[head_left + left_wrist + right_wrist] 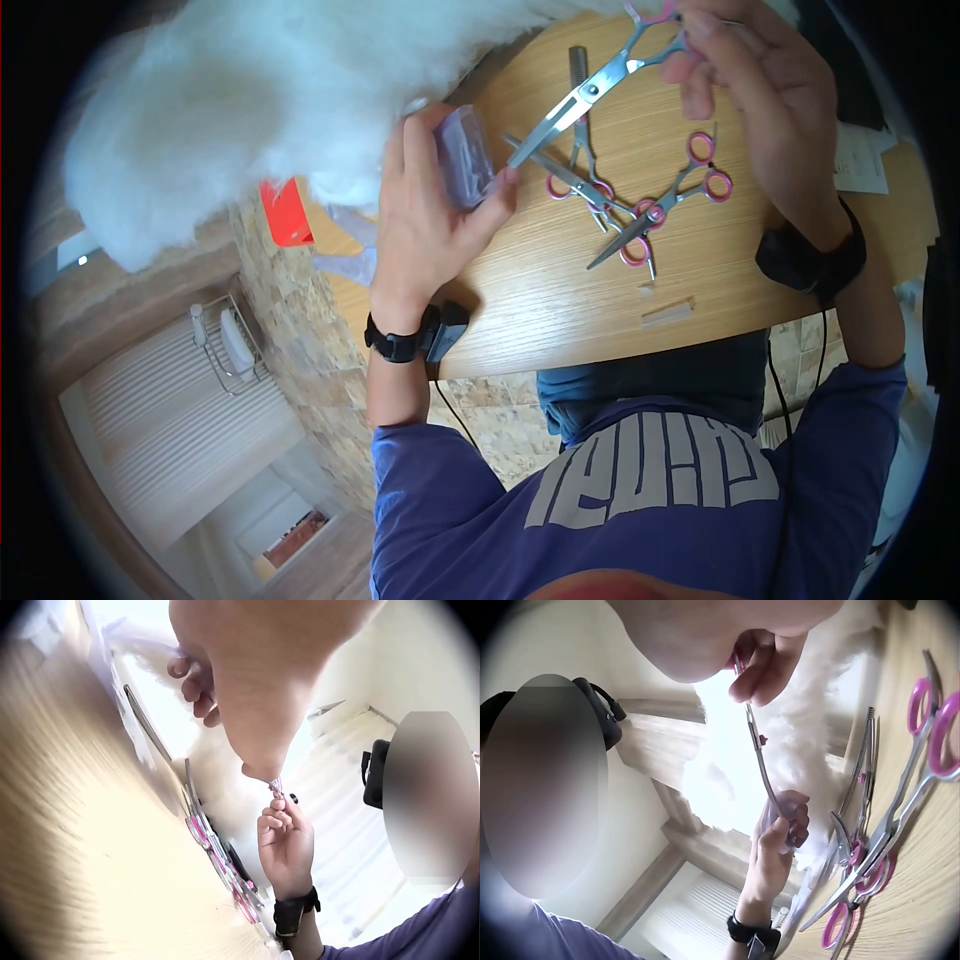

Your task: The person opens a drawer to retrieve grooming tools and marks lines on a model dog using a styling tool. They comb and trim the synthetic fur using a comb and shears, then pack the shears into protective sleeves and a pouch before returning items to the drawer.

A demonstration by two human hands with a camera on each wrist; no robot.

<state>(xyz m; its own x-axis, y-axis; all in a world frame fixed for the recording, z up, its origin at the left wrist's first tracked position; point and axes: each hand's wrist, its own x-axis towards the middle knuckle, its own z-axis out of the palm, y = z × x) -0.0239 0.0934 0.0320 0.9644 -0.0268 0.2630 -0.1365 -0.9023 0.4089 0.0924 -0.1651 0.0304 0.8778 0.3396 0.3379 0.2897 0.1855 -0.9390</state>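
One raised hand (pixel 780 110) grips scissors (pixel 590 91).

Held scissors (pixel 592 90): handle cut by head view's top edge, same for white fluffy mass (pixel 250 100). Left hand (pixel 425 205) hides part of clear packet (pixel 465 155). Paper (pixel 860 165) print too small. Person's head (pixel 431 799) blurred, both wrist views.

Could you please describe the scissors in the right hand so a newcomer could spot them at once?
Find the wooden table, where several scissors lie. Above them, the right hand holds a silver pair pointing toward the left hand; only this pair is raised.
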